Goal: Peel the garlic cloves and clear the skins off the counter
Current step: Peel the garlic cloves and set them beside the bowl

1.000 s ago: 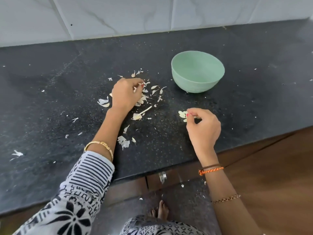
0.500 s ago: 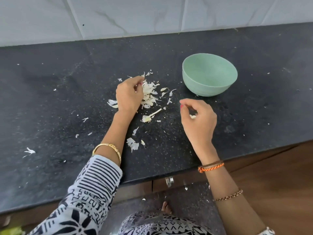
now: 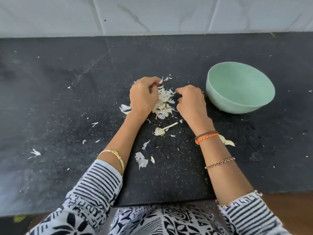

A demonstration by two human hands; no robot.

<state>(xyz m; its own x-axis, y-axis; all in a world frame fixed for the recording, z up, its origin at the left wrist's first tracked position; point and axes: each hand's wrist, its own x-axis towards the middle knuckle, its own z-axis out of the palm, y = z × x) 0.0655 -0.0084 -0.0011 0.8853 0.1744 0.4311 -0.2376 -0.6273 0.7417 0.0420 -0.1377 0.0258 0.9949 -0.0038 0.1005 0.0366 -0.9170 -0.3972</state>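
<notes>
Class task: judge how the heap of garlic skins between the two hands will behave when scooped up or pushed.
The garlic skins look thin and curled, so probably very light and floppy. They lie as loose flakes, so pushing likely scatters some. Strays already dot the counter, suggesting they drift easily.

1. I see my left hand (image 3: 142, 97) knuckles up, its fingers curled in toward the right.
2. My right hand (image 3: 190, 102) sits just beside it, also knuckles up, with fingers curled leftward.
3. The two hands face each other, close but apart.
4. Both forearms reach forward and converge; the left wrist wears a gold bangle (image 3: 112, 154), the right an orange thread band (image 3: 205, 137).
</notes>
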